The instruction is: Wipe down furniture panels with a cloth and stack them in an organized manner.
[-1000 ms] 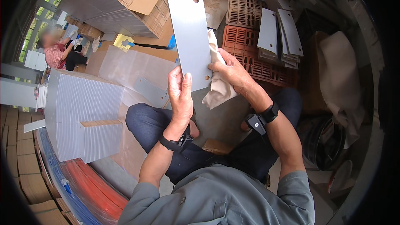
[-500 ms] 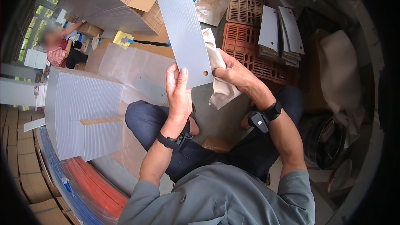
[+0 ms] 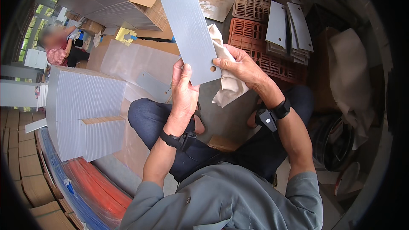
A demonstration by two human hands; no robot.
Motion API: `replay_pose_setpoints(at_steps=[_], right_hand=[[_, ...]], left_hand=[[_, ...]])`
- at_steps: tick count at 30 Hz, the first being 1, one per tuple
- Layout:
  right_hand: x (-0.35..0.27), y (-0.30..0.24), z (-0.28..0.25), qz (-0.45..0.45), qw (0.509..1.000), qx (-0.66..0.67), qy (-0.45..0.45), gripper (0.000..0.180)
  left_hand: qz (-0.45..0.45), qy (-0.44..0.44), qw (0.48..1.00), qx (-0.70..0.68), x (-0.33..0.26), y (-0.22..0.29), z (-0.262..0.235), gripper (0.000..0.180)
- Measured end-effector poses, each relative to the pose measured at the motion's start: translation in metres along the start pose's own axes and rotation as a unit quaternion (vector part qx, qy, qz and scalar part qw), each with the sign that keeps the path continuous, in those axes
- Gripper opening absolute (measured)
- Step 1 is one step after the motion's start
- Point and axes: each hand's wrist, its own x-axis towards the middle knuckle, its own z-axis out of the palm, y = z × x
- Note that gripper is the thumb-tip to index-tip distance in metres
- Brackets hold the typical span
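Note:
A flat grey panel point(image 3: 189, 32) with a round hole near each end is tilted up in front of me. My left hand point(image 3: 184, 91) grips its lower left corner, thumb on the face. My right hand point(image 3: 243, 66) is closed on a cream cloth point(image 3: 230, 87) at the panel's right edge, its thumb lying on the face beside the lower hole. Part of the cloth shows behind that edge, and the rest hangs below the hand. The right fingers are partly hidden by the cloth. Another grey panel point(image 3: 154, 86) with holes lies on the sheet beyond my left knee.
Tall stacks of grey panels point(image 3: 87, 91) stand at my left. Orange plastic crates point(image 3: 247, 32) at the right carry more panels point(image 3: 276, 23). A black bucket point(image 3: 334, 145) sits near my right knee. Cardboard piles point(image 3: 155, 10) rise ahead; a person point(image 3: 59, 49) works at far left.
My right thumb has come onto the panel's face beside the lower hole. The cloth has shifted slightly upward with the hand. My left hand keeps its grip on the panel.

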Motion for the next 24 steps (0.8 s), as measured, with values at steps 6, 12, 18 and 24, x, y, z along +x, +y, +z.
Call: replay_pose_setpoints(at_steps=[6,12,18,24], right_hand=[[-0.008,-0.008,0.002,-0.002,1.0,-0.005,-0.008,0.031],[-0.003,0.004,0.0,-0.005,1.0,-0.011,-0.008,0.028],[-0.005,0.004,0.0,0.025,0.999,-0.032,-0.019,0.025],[-0.003,0.017,0.004,-0.027,0.996,-0.089,-0.016,0.024]], left_hand=[[-0.04,-0.037,0.998,-0.03,0.012,0.013,-0.007,0.053],[-0.013,-0.05,0.998,0.027,0.017,0.013,-0.005,0.065],[0.004,-0.028,1.0,0.014,0.015,0.014,-0.004,0.05],[0.122,-0.039,0.969,0.212,0.018,0.022,0.01,0.068]])
